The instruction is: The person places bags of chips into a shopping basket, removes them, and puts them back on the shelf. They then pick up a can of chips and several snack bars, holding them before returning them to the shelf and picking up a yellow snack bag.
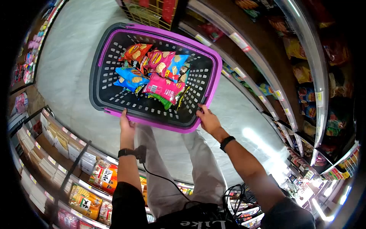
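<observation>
A black shopping basket (102, 93) with a purple rim and handles is held out in front of my legs, tilted slightly. My left hand (127, 124) grips the near rim at its left part, fingers closed over the edge. Near the right corner, my right hand (209, 119) is closed on the same rim. Several snack bags lie in a pile inside: a pink chip bag (164, 88), a blue bag (131, 78), an orange-red bag (136, 52), with green and dark bags partly hidden beneath.
Curved shelves (263, 68) with snack bags and price tags run along the right. Lower left, another shelf rack (65, 171) holds packaged goods, including orange bags (103, 176). A gold wire display (152, 11) stands ahead on the grey floor (61, 68). Black cables (236, 198) hang at my waist.
</observation>
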`<action>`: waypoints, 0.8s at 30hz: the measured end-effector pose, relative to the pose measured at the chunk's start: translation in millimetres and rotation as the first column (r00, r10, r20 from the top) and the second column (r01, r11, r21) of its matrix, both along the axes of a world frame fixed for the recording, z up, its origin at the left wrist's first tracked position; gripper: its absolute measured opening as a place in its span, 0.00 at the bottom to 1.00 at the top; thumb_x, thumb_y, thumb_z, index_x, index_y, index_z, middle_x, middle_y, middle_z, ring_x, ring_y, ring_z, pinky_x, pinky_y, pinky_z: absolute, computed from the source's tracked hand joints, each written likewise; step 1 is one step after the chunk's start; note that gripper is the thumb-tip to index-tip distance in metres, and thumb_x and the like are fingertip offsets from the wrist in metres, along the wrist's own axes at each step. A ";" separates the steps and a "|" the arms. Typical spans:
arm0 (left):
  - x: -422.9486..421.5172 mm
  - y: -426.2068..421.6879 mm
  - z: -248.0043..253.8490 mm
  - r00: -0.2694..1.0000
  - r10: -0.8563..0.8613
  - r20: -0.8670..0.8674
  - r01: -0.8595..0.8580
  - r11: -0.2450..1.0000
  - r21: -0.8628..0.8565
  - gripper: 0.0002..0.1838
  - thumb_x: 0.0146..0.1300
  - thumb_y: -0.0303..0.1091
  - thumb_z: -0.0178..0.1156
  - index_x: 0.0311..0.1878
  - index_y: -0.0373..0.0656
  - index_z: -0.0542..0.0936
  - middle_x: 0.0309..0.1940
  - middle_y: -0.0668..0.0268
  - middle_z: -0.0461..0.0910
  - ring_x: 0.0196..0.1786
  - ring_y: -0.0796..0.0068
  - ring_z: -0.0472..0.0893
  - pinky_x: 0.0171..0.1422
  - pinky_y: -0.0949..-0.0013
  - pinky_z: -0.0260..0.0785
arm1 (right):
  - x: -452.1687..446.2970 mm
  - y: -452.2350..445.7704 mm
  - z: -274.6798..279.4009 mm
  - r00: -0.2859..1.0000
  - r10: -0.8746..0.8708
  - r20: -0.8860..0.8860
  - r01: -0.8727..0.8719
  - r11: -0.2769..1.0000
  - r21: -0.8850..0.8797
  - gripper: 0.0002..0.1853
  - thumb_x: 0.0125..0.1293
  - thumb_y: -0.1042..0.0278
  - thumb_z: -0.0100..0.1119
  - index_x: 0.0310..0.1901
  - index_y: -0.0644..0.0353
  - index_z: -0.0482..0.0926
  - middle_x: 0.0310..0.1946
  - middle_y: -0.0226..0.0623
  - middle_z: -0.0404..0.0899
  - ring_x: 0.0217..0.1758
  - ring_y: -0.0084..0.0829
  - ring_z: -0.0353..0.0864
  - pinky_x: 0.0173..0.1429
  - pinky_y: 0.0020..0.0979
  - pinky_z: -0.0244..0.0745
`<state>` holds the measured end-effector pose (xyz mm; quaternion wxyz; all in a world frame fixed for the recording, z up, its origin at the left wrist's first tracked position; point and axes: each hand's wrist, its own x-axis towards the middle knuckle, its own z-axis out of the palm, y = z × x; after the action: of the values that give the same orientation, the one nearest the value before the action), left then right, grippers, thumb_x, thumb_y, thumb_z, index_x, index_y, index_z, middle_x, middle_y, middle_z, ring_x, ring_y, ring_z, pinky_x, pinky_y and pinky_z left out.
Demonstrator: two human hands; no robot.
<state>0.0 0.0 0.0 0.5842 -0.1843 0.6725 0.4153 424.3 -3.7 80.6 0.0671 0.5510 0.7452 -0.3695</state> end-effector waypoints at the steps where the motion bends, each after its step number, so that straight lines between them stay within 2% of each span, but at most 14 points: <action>1: -4.5 11.9 -0.4 1.000 -0.006 -0.025 0.007 0.999 0.037 0.30 0.63 0.58 0.66 0.63 0.53 0.75 0.56 0.64 0.82 0.58 0.61 0.80 0.62 0.46 0.72 | -9.2 4.9 -3.7 1.000 -0.005 -0.007 0.005 1.000 0.016 0.27 0.52 0.79 0.62 0.56 0.52 0.75 0.69 0.46 0.63 0.55 0.52 0.80 0.53 0.45 0.83; 2: -9.5 24.5 -1.1 0.999 -0.009 -0.051 0.013 0.997 0.076 0.31 0.64 0.60 0.65 0.61 0.50 0.77 0.54 0.65 0.84 0.57 0.63 0.81 0.65 0.51 0.71 | -16.1 11.2 -7.5 1.000 -0.008 -0.014 0.009 0.999 0.034 0.26 0.52 0.79 0.62 0.55 0.52 0.76 0.68 0.45 0.63 0.54 0.51 0.81 0.52 0.46 0.84; 3: 60.9 -26.9 8.3 0.996 0.018 0.092 -0.020 1.000 0.012 0.31 0.64 0.60 0.65 0.61 0.50 0.77 0.54 0.65 0.84 0.57 0.63 0.81 0.65 0.51 0.71 | 42.1 -35.9 53.0 0.991 0.021 0.129 -0.018 0.999 -0.030 0.26 0.52 0.79 0.62 0.55 0.52 0.76 0.68 0.45 0.63 0.54 0.51 0.81 0.52 0.46 0.84; 7: 19.6 -12.5 62.3 0.979 0.148 0.142 -0.171 0.970 0.170 0.29 0.68 0.56 0.62 0.63 0.46 0.75 0.56 0.62 0.83 0.57 0.60 0.82 0.65 0.51 0.73 | -2.9 -47.1 31.4 1.000 0.024 -0.004 -0.024 1.000 -0.013 0.21 0.55 0.78 0.60 0.52 0.51 0.76 0.67 0.44 0.64 0.50 0.51 0.82 0.50 0.46 0.84; 8: 21.1 -13.1 62.0 0.957 0.201 0.208 -0.251 0.934 0.256 0.26 0.71 0.52 0.61 0.63 0.44 0.75 0.56 0.60 0.83 0.56 0.59 0.82 0.64 0.51 0.74 | -4.0 -49.6 35.6 1.000 0.015 0.002 -0.015 1.000 -0.027 0.21 0.55 0.78 0.60 0.52 0.51 0.76 0.67 0.44 0.64 0.50 0.50 0.82 0.50 0.46 0.84; 11: 26.8 -12.7 56.7 0.954 0.225 0.199 -0.283 0.894 0.346 0.25 0.74 0.50 0.57 0.64 0.41 0.74 0.58 0.59 0.81 0.58 0.57 0.82 0.65 0.51 0.74 | -1.8 -49.8 37.0 0.999 0.026 -0.021 -0.026 1.000 -0.005 0.21 0.53 0.77 0.63 0.50 0.51 0.75 0.67 0.48 0.64 0.46 0.55 0.84 0.47 0.46 0.85; 13: 29.3 -11.5 53.8 0.952 0.241 0.189 -0.297 0.877 0.376 0.25 0.74 0.49 0.57 0.64 0.41 0.74 0.58 0.59 0.81 0.57 0.58 0.82 0.64 0.52 0.75 | -9.3 -41.1 47.4 0.995 0.041 0.090 -0.030 0.992 -0.122 0.22 0.51 0.74 0.64 0.50 0.54 0.74 0.67 0.48 0.62 0.46 0.55 0.84 0.47 0.46 0.85; 17: 26.7 -3.9 47.7 0.956 0.279 0.094 -0.294 0.917 0.268 0.23 0.73 0.49 0.60 0.61 0.41 0.76 0.54 0.60 0.83 0.54 0.62 0.83 0.61 0.57 0.77 | -28.2 -5.4 57.8 0.962 0.181 0.206 -0.137 0.967 -0.214 0.23 0.49 0.70 0.65 0.50 0.56 0.75 0.62 0.49 0.70 0.45 0.53 0.85 0.48 0.46 0.84; 19: 20.8 -14.7 36.4 0.970 0.235 -0.062 -0.212 0.942 0.262 0.22 0.70 0.47 0.64 0.57 0.42 0.77 0.52 0.62 0.83 0.53 0.67 0.83 0.58 0.62 0.77 | -28.4 12.7 38.7 0.894 0.417 0.161 -0.360 0.885 -0.296 0.27 0.48 0.66 0.69 0.53 0.60 0.75 0.54 0.49 0.77 0.45 0.53 0.85 0.50 0.47 0.83; 20: 31.2 -7.0 58.2 0.962 0.235 -0.139 -0.202 0.956 0.214 0.21 0.67 0.45 0.68 0.56 0.42 0.77 0.50 0.64 0.84 0.50 0.72 0.83 0.55 0.67 0.75 | -34.6 36.4 36.3 0.910 0.389 0.143 -0.321 0.879 -0.353 0.27 0.51 0.62 0.69 0.54 0.59 0.76 0.45 0.48 0.82 0.46 0.55 0.85 0.53 0.47 0.82; 21: 33.1 -9.9 62.2 0.959 0.251 -0.134 -0.222 0.954 0.200 0.21 0.67 0.45 0.68 0.56 0.42 0.77 0.50 0.64 0.84 0.50 0.72 0.83 0.55 0.67 0.75 | -44.7 56.8 41.7 0.955 0.270 0.122 -0.224 0.927 -0.300 0.30 0.51 0.61 0.71 0.57 0.58 0.74 0.48 0.48 0.80 0.49 0.54 0.84 0.55 0.47 0.81; 22: 32.0 -13.3 64.9 0.957 0.179 -0.229 -0.133 0.970 0.202 0.21 0.66 0.44 0.70 0.55 0.43 0.77 0.45 0.67 0.83 0.46 0.74 0.82 0.54 0.68 0.74 | -57.3 74.4 45.9 0.985 0.146 0.089 -0.120 0.961 -0.248 0.33 0.51 0.59 0.72 0.59 0.57 0.73 0.52 0.48 0.78 0.52 0.54 0.82 0.56 0.47 0.80; 23: 30.7 -16.4 63.9 0.941 0.105 -0.322 -0.041 0.979 0.198 0.21 0.65 0.43 0.71 0.54 0.43 0.77 0.41 0.70 0.83 0.42 0.75 0.81 0.53 0.70 0.73 | -68.8 89.2 43.2 0.987 0.132 0.089 -0.115 0.977 -0.178 0.39 0.50 0.58 0.74 0.64 0.56 0.69 0.54 0.48 0.76 0.55 0.53 0.81 0.57 0.47 0.80; 24: 30.1 -23.6 51.5 0.905 0.086 -0.416 -0.027 0.989 0.147 0.26 0.62 0.43 0.74 0.56 0.40 0.75 0.43 0.67 0.79 0.46 0.73 0.77 0.56 0.67 0.71 | -81.0 102.8 38.1 0.989 0.117 0.085 -0.108 0.989 -0.103 0.44 0.49 0.56 0.76 0.68 0.54 0.65 0.57 0.47 0.73 0.58 0.52 0.79 0.58 0.48 0.79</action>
<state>30.1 -23.6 51.5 0.4244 -0.0691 0.7468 0.5074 343.3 99.0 118.7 0.1487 0.5205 0.7522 -0.3757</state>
